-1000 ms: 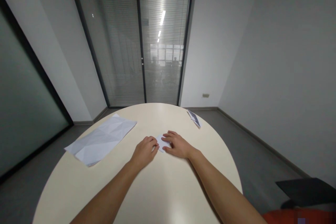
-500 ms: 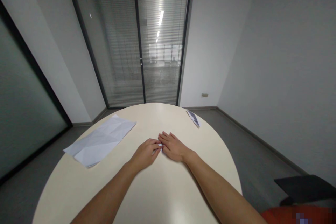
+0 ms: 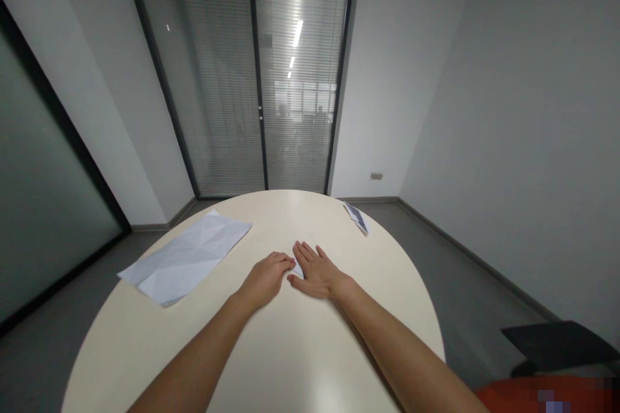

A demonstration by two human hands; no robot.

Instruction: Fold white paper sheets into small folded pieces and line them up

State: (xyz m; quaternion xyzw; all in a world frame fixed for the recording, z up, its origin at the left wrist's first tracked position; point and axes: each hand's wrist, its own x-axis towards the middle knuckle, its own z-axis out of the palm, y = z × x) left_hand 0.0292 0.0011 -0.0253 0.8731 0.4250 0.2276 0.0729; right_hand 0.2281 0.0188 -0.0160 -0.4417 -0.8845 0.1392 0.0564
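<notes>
Both my hands rest together at the middle of a round cream table (image 3: 290, 361). My right hand (image 3: 316, 271) lies flat with its fingers stretched out, covering almost all of a small folded white paper (image 3: 298, 269); only a sliver shows between the hands. My left hand (image 3: 265, 279) sits just left of it, fingers curled, with the fingertips touching the paper's edge.
A stack of creased white sheets (image 3: 186, 257) lies at the table's left, partly over the edge. A small folded paper (image 3: 357, 217) sits at the far right rim. Glass doors with blinds stand behind. A dark chair (image 3: 557, 345) is at lower right.
My right hand has slid left and flattened over the small paper, which showed plainly a second ago. My left hand has barely moved.
</notes>
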